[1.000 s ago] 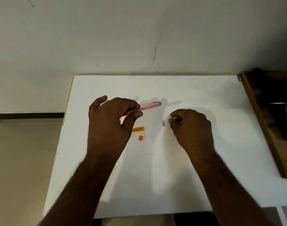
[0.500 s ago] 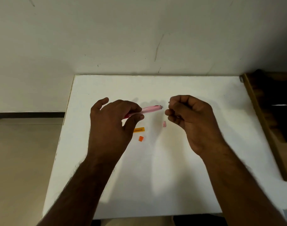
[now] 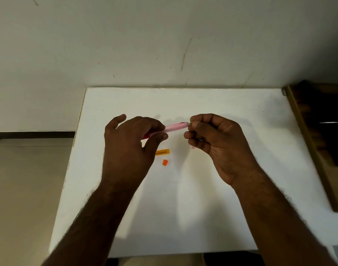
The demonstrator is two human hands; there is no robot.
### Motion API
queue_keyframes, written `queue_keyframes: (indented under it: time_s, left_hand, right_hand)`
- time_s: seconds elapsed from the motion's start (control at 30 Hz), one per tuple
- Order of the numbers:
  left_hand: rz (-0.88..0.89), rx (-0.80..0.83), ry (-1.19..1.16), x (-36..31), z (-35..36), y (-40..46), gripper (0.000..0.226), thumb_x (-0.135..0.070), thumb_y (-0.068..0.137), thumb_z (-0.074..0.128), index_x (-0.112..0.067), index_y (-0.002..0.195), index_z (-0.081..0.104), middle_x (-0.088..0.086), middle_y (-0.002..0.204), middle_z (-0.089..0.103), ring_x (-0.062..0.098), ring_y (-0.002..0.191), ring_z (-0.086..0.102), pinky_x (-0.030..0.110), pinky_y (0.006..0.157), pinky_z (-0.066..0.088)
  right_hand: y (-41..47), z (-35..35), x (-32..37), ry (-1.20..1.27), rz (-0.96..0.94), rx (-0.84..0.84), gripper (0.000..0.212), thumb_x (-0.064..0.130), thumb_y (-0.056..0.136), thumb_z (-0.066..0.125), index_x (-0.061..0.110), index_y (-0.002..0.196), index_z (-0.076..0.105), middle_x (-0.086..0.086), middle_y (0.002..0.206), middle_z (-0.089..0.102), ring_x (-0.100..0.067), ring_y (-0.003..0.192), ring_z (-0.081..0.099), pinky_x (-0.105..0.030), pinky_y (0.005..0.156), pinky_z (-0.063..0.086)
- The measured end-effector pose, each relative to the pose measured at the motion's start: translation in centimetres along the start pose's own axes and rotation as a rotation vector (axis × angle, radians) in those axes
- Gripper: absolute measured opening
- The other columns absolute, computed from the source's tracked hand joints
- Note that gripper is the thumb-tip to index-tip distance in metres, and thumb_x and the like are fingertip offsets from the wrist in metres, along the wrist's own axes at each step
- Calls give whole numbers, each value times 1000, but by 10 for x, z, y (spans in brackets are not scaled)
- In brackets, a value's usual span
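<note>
one wide-angle view only, worn on the person's head. it looks forward and steeply down from close above the white table [image 3: 202, 217], whose far edge meets the wall [image 3: 164, 35] filling the upper third; floor [image 3: 26, 189] shows left.

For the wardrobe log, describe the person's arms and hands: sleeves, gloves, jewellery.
The left hand and right hand are bare: no gloves, and no rings on the fingers that show. The left forearm and right forearm are bare and hairy down to the frame edge, with no sleeve, watch or bracelet in view.
</note>
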State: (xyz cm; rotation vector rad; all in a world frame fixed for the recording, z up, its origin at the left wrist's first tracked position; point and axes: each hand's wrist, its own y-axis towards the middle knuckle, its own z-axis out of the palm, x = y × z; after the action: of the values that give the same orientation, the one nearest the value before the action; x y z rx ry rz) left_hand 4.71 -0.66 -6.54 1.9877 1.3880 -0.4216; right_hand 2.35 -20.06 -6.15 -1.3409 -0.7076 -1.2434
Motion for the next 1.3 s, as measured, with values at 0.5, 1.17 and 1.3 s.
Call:
queue_keyframes:
  time_s: [0.5, 1.17, 1.3]
  left_hand:
    - [-11, -5, -10, -2, -2, 1, 8, -28, 87, 76, -23, 93, 73, -23, 85, 62, -5, 80, 51, 51, 95, 47]
    - [-86, 58, -90, -3, -1, -1, 8, -17, 87, 77, -21, 93, 74, -14, 84, 69, 6, 76, 61, 18, 71, 46]
    - [-116, 65, -106, -1, -2, -1, 12, -10, 87, 75, -21, 93, 74, -25, 79, 64, -10, 78, 59, 4, 71, 39]
  right_hand:
    - [2, -2, 0, 41, -8, 30, 13, 5, 97, 63, 11, 97, 75, -7, 87, 77, -23, 82, 76, -30, 76, 60]
    - [1, -1, 0, 61, 29, 47, 13, 5, 98, 62, 12, 99, 73, -3, 85, 76, -20, 82, 74, -29, 76, 59]
    - [0, -1, 0, 39, 16, 64, 14, 3, 98, 61, 11, 99, 72, -3, 85, 76, -20, 82, 75, -29, 76, 59]
